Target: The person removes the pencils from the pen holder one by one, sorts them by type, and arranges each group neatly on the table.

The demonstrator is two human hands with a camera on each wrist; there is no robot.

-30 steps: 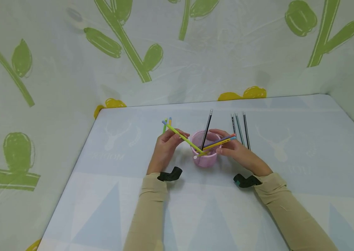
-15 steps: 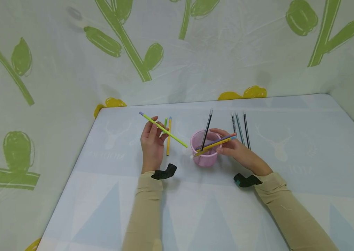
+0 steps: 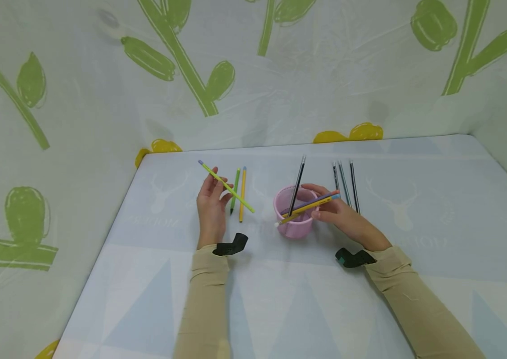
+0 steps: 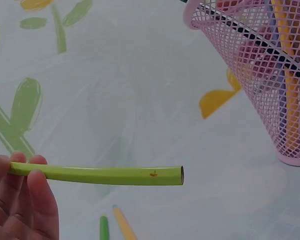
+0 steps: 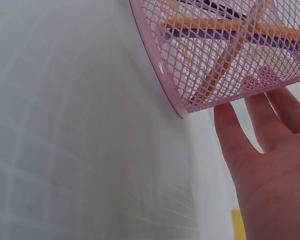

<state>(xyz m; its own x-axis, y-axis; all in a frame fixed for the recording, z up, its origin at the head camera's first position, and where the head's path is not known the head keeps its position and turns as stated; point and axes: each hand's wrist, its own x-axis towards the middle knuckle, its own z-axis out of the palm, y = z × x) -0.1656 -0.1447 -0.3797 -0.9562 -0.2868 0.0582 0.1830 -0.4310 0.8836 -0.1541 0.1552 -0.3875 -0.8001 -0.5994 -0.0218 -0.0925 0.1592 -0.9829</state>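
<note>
My left hand (image 3: 212, 209) pinches a yellow-green pencil (image 3: 241, 200) with a blue end, held aslant above the table left of the cup. In the left wrist view that pencil (image 4: 115, 175) points right, its flat, unsharpened end showing. My right hand (image 3: 345, 219) holds the pink mesh pencil cup (image 3: 296, 230) from its right side, thumb near the front and fingers behind. A black pencil (image 3: 297, 182) stands tilted in the cup. Yellow (image 3: 314, 204) and purple pencils lean over its right rim, and one with a white tip leans out front left.
A green pencil (image 3: 235, 192) and a yellow pencil (image 3: 242, 194) lie on the table (image 3: 280, 299) beside my left hand. Right of the cup lie a teal pencil (image 3: 344, 182) and two dark ones, including a black pencil (image 3: 354, 187). A patterned wall covering (image 3: 325, 89) rises behind.
My left hand has moved left from over the cup, carrying the yellow-green pencil away from it. The right hand has stayed at the cup.
</note>
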